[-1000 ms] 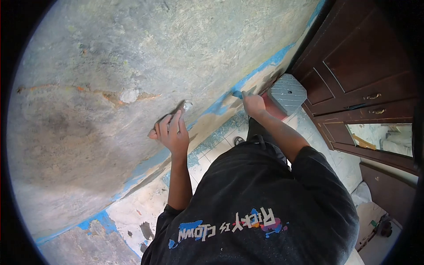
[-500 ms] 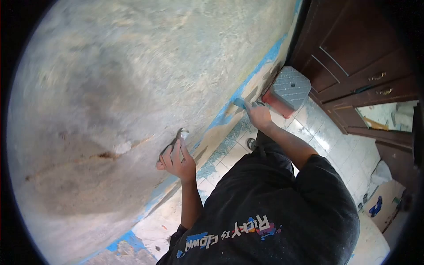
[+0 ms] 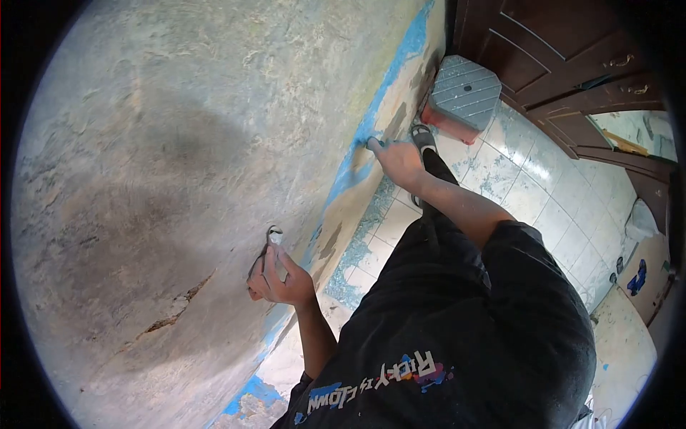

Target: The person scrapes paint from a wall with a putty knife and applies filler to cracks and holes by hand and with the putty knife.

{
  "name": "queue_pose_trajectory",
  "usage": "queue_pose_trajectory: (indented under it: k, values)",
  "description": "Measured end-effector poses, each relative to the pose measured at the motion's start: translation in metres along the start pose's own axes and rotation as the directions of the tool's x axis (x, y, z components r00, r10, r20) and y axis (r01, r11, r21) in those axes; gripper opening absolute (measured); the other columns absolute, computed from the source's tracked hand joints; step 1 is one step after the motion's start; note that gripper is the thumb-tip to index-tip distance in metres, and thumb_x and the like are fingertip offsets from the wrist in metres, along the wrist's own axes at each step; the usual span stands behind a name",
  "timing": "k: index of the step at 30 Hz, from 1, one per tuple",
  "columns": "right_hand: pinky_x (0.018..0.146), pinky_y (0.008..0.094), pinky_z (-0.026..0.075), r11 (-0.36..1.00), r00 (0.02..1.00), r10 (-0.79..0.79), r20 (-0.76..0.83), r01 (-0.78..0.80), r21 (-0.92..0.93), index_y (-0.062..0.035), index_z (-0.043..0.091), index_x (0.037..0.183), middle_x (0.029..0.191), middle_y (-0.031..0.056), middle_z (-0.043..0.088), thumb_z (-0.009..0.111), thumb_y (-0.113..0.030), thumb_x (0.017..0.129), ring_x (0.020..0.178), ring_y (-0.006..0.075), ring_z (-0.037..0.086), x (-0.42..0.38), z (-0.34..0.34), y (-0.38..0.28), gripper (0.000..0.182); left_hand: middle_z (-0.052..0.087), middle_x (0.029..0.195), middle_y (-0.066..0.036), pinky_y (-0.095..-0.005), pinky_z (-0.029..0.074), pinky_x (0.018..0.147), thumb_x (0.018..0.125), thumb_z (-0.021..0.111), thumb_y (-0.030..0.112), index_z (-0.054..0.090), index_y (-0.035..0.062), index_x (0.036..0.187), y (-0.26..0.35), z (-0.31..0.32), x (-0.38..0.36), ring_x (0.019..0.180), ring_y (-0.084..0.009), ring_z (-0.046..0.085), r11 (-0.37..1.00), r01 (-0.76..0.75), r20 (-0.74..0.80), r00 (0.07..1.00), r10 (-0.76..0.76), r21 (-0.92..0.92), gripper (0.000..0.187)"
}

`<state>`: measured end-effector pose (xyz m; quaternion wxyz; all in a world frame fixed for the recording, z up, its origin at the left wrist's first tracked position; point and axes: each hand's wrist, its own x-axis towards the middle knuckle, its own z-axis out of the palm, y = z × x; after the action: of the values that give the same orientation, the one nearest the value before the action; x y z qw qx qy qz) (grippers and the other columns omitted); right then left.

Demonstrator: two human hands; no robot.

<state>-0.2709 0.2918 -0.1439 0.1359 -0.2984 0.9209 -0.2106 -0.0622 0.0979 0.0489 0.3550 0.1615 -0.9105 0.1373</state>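
Note:
My left hand (image 3: 286, 282) is closed in front of the grey plaster wall (image 3: 179, 86). Its fingers grip a thin dark-edged tool (image 3: 274, 230), apparently a putty knife, with a whitish lump on it. My right hand (image 3: 400, 163) reaches to the low part of the wall. Its fingers close on a small flat tool (image 3: 369, 142), apparently a scraper, whose blade is mostly hidden. The tip meets a strip of blue paint (image 3: 348, 171) running along the wall's lower part. Left of my left hand is a ragged crack (image 3: 171, 314).
A grey-topped step stool (image 3: 466, 89) with reddish sides stands by the wall's far end. Dark wooden cabinets (image 3: 550, 50) line the right side. Plaster crumbs and dust lie on the white floor tiles (image 3: 557, 207). A sandalled foot (image 3: 423, 137) is near the stool.
The view has shifted and turned slightly. My right hand has moved up and left in the picture, and its tool shows less. My left hand is slightly lower, still gripping its tool.

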Motion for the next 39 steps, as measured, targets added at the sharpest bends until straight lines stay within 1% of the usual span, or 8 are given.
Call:
queue_pose_trajectory:
  k: [11,15,17,20,23,29,35,39]
  values:
    - [0.071,0.0469,0.057,0.985,0.991,0.136,-0.015,-0.134,0.109,-0.0083,0.049,0.134,0.089,0.0194,0.070,0.062,-0.007,0.087,0.083,0.0381,0.072,-0.021,0.016,0.001,0.049,0.069,0.095,-0.002,-0.0409,0.033,0.087,0.081,0.080,0.012,0.077,0.0099,0.100,0.001,0.002,0.002,0.092,-0.0221,0.060,1.000,0.009,-0.007,1.000,-0.009,0.002,0.019]
    - [0.065,0.0456,0.056,0.801,0.897,0.441,-0.044,-0.370,0.470,-0.0058,0.049,0.130,0.096,0.0212,0.070,0.067,-0.006,0.085,0.081,0.0368,0.072,-0.026,0.037,-0.012,0.048,0.069,0.093,-0.001,-0.0407,0.033,0.084,0.080,0.081,0.011,0.079,0.0112,0.095,0.001,0.004,0.001,0.089,-0.0211,0.060,1.000,0.005,-0.029,1.000,-0.005,0.010,0.015]
    - [0.060,0.0454,0.056,0.668,0.849,0.528,-0.014,-0.405,0.624,-0.0042,0.049,0.125,0.098,0.0217,0.069,0.069,-0.005,0.085,0.077,0.0337,0.073,-0.024,0.081,-0.008,0.045,0.069,0.094,-0.001,-0.0410,0.033,0.085,0.081,0.080,0.012,0.078,0.0111,0.097,-0.001,0.003,0.001,0.090,-0.0215,0.060,1.000,-0.013,-0.014,1.000,0.013,0.021,0.017]
    - [0.049,0.0453,0.051,-0.026,0.717,0.563,0.411,-0.482,0.876,-0.0029,0.049,0.120,0.091,0.0177,0.066,0.071,-0.004,0.084,0.071,0.0286,0.072,-0.022,0.068,-0.015,0.042,0.070,0.096,-0.001,-0.0416,0.034,0.087,0.082,0.079,0.013,0.077,0.0108,0.102,-0.003,0.002,-0.001,0.092,-0.0226,0.060,0.999,-0.037,0.014,0.999,0.037,0.026,0.020]
    - [0.044,0.0421,0.044,-0.315,0.715,0.454,0.532,-0.430,0.846,-0.0034,0.048,0.118,0.082,0.0113,0.058,0.073,-0.002,0.084,0.061,0.0228,0.063,-0.024,0.054,-0.012,0.042,0.070,0.095,-0.001,-0.0421,0.034,0.086,0.082,0.079,0.014,0.078,0.0114,0.101,-0.004,0.004,-0.001,0.092,-0.0227,0.060,0.999,-0.046,0.013,0.999,0.046,0.014,0.020]
    - [0.042,0.0299,0.031,-0.402,0.608,0.347,0.714,-0.592,0.699,-0.0087,0.049,0.104,0.083,0.0063,0.050,0.059,-0.022,0.099,0.051,0.0131,0.039,-0.014,0.046,-0.004,0.018,0.070,0.093,0.000,-0.0420,0.034,0.086,0.081,0.080,0.014,0.078,0.0138,0.100,0.000,0.003,0.001,0.092,-0.0229,0.060,0.999,-0.039,0.024,0.999,0.039,0.025,0.019]
    - [0.043,0.0304,0.028,-0.546,0.545,0.311,0.779,-0.569,0.616,-0.0102,0.048,0.097,0.071,0.0027,0.045,0.046,-0.028,0.104,0.050,0.0126,0.036,-0.014,0.058,-0.004,0.020,0.070,0.092,0.002,-0.0433,0.032,0.086,0.080,0.080,0.012,0.078,0.0142,0.100,-0.005,0.006,-0.002,0.094,-0.0221,0.059,0.997,-0.066,0.014,0.998,0.065,0.037,0.020]
    - [0.043,0.0311,0.030,-0.492,0.618,0.360,0.699,-0.511,0.705,-0.0078,0.052,0.099,0.070,0.0027,0.046,0.045,-0.026,0.104,0.050,0.0133,0.037,-0.007,0.055,-0.018,0.020,0.069,0.093,0.002,-0.0434,0.032,0.085,0.079,0.081,0.010,0.078,0.0143,0.100,-0.004,0.006,-0.003,0.094,-0.0214,0.058,0.996,-0.079,0.044,0.996,0.078,0.036,0.021]
